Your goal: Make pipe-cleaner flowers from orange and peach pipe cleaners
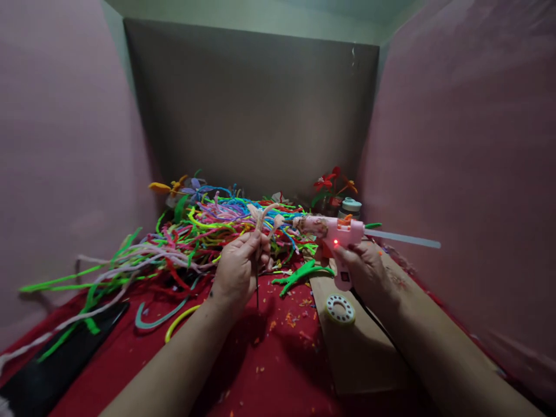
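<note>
Between the thumb and fingers of my left hand [241, 263] is a pale peach pipe-cleaner flower [259, 215], its petals spread above the grip and a thin dark stem hanging below. My right hand [367, 269] is wrapped round the handle of a pink glue gun [347, 230]. A red light glows on the gun, and a long translucent glue stick [403, 238] sticks out of its back. The nozzle points left, close to the flower's right petal; whether they touch I cannot tell. Green pipe-cleaner leaves [299, 277] lie below, between my hands.
A big heap of coloured pipe cleaners [217, 217] covers the back of the red cloth [269, 370]. A cardboard sheet [360, 359] bears a round white disc with holes [340, 308]. Red flowers [332, 180] and a lidded jar [351, 205] stand behind. A black flat object [69, 359] lies left.
</note>
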The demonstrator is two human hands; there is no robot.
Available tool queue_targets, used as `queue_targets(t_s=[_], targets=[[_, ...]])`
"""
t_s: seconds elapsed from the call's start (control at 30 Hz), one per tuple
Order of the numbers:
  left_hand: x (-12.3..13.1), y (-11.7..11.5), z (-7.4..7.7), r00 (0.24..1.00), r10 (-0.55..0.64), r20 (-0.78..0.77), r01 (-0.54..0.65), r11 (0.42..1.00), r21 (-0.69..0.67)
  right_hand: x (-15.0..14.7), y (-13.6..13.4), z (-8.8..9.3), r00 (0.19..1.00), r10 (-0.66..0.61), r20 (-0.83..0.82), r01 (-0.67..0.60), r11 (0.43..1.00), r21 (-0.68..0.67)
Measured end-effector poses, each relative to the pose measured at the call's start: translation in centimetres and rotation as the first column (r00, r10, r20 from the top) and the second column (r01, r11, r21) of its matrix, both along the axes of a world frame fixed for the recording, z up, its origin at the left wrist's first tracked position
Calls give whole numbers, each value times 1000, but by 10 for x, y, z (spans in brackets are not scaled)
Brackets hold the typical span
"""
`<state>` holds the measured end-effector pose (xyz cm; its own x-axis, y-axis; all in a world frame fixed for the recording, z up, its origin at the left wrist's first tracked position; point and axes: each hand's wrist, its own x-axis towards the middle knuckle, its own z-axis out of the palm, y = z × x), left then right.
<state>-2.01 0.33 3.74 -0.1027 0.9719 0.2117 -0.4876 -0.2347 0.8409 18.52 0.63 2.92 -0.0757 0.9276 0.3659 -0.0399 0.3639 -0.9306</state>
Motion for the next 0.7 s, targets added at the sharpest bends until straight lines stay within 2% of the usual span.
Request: queue_targets(t_s=[0.2, 0.3, 0.47, 0.7], targets=[[1, 4, -7, 999, 3, -45, -4, 1000, -19, 1, 0, -21, 1000, 24, 9, -23, 996, -89], [4, 4, -10, 997, 16, -81, -18, 1000, -25, 3, -4, -19, 998, 53, 21, -51, 994, -100], [8, 4, -12, 995, -4, -101, -1, 999, -47, 3, -7, -11, 999, 29, 35, -28, 999, -44], [10, 3, -13, 994, -5, -106, -1, 999, -52, 4, -8, -16, 998, 35, 53, -32, 998, -45]])
